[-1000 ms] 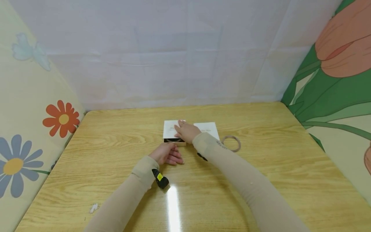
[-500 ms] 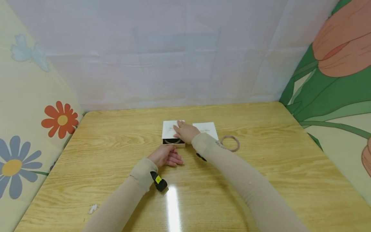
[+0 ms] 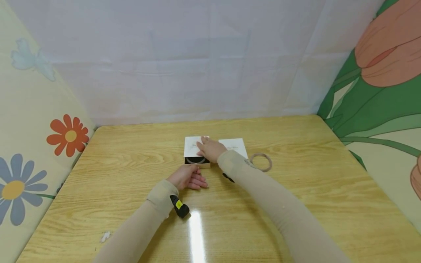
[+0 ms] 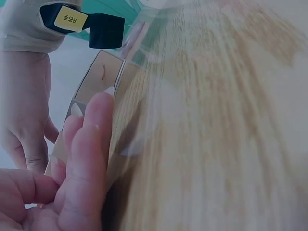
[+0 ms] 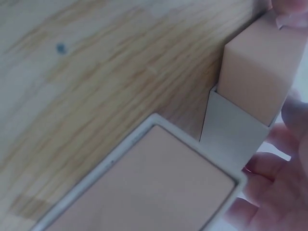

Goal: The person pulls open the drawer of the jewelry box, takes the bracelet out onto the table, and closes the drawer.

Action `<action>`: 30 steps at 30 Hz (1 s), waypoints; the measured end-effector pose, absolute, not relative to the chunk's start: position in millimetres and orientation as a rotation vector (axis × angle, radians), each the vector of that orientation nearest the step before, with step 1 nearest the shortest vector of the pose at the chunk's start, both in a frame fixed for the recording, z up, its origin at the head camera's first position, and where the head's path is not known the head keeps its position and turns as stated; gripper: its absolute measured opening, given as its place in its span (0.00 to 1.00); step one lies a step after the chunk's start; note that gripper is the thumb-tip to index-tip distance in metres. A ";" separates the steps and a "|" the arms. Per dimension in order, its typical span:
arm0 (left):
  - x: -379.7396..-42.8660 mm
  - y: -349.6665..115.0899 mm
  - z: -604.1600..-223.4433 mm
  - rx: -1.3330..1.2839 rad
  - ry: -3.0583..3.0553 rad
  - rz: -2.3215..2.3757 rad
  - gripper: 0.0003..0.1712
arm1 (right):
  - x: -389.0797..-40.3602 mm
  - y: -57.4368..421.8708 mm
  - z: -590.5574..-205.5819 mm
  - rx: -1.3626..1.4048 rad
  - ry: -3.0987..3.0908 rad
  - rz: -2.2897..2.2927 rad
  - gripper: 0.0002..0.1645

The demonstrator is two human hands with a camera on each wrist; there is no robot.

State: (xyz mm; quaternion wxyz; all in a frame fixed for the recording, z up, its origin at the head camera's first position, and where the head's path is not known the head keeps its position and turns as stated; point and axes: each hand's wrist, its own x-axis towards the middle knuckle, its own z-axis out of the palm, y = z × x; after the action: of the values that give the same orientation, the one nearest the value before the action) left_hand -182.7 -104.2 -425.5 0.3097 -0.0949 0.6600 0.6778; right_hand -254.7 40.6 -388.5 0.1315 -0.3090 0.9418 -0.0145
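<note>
Apparently the box work is about halfway: the tray juts towards six o'clock from under its white cover, part of a ring showing inside, the rest hidden beneath. At two o'clock on that cover lies the right hand, fingers extended, pressing lightly. From seven o'clock the left hand touches the tray's near end, fingers loose; whether it pinches I cannot tell. At three o'clock a second white box looks shut, and beyond it a loose ring is not boxed
</note>
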 end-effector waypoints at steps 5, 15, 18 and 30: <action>-181.8 -103.0 -426.8 -0.268 1.747 1.785 0.13 | -254.9 40.9 -388.5 -0.901 2.729 -0.045 0.34; -179.9 -105.1 -427.5 -0.267 1.736 1.774 0.15 | -254.6 41.0 -388.0 -0.908 2.728 -0.048 0.34; -178.9 -105.4 -427.2 -0.261 1.732 1.772 0.14 | -254.2 41.1 -387.8 -0.904 2.726 -0.045 0.34; -175.8 -104.9 -429.7 -0.272 1.739 1.762 0.12 | -253.4 41.0 -387.3 -0.906 2.730 -0.043 0.34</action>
State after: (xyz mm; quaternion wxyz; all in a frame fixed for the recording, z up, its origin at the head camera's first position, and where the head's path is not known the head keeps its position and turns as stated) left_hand -175.8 -104.9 -429.7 0.3197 -0.1033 0.6616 0.6703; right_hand -253.4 41.0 -387.3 0.1323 -0.3122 0.9407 -0.0147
